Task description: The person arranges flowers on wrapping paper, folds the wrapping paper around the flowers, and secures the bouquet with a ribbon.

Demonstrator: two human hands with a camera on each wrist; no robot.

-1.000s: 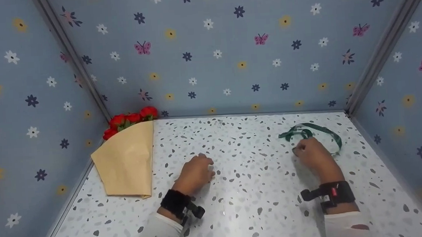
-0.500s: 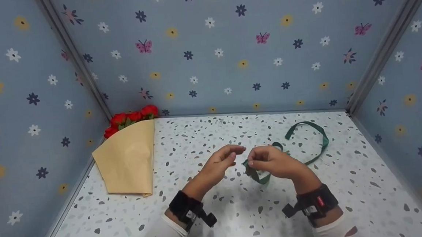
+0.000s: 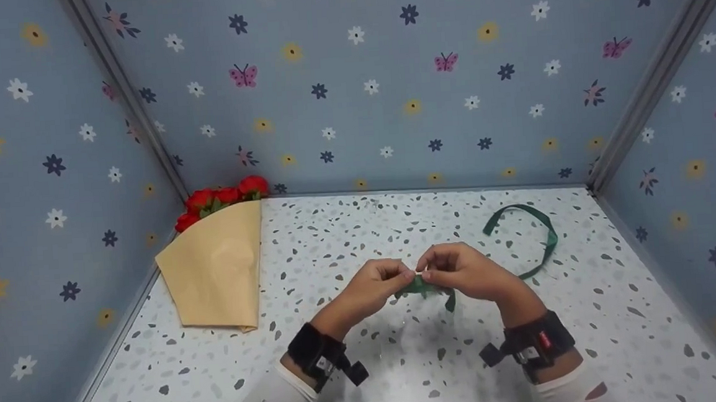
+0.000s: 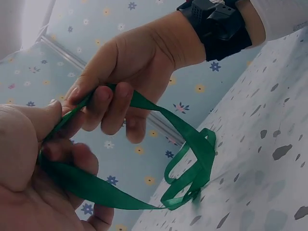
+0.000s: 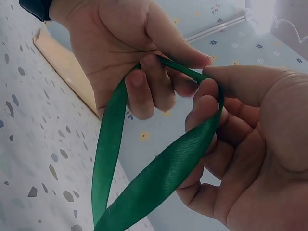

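Both hands meet over the middle of the table, with a green ribbon (image 3: 423, 286) between their fingertips. The left hand (image 3: 372, 287) pinches it between thumb and fingers; the right hand (image 3: 468, 272) pinches it just beside. In the left wrist view the ribbon (image 4: 199, 149) hangs in a loop down to the table. Seen from the right wrist, the ribbon (image 5: 109, 149) passes over the left hand's (image 5: 115, 53) fingers to the right hand (image 5: 250, 139). The rest of the ribbon curves across the table to the right.
At the left wall lies a bouquet of red flowers (image 3: 227, 195) in tan wrapping paper (image 3: 216, 272). Blue patterned walls (image 3: 352, 102) enclose the speckled white table (image 3: 347, 226) on the left, back and right.
From the right side of the table, the right hand has brought one part of the ribbon to the middle. The left hand has moved right and now pinches it too.
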